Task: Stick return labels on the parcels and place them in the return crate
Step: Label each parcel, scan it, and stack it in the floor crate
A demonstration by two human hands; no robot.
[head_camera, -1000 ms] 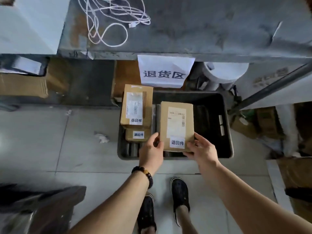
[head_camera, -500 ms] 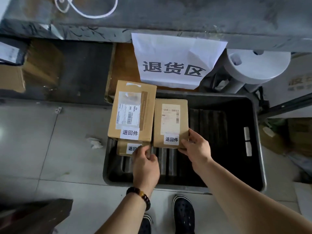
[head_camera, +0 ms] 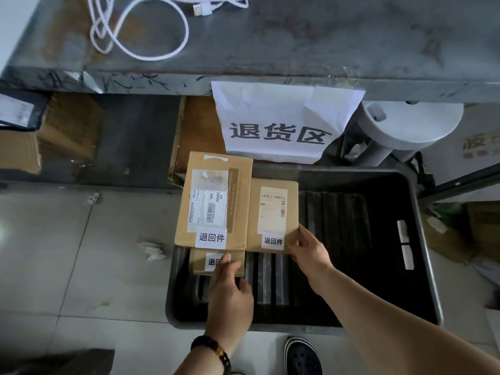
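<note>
Nearest us, a shoe (head_camera: 303,355) stands on the floor (head_camera: 81,266). The left hand (head_camera: 230,293), bracelet (head_camera: 213,350) at its wrist, lays its fingertips on the low parcel (head_camera: 200,263), partly covering that parcel's label (head_camera: 212,262); we cannot tell whether the thumb grips. The right hand (head_camera: 308,250) pinches the near right corner of the mid parcel (head_camera: 270,212). This parcel sits in the left half of the crate (head_camera: 422,239), just beside the big parcel (head_camera: 213,201), which is stacked on the low parcel. All three are labelled. Beyond, a sign (head_camera: 281,123) hangs from the bench (head_camera: 324,50); a cable (head_camera: 140,36) lies on top.
</note>
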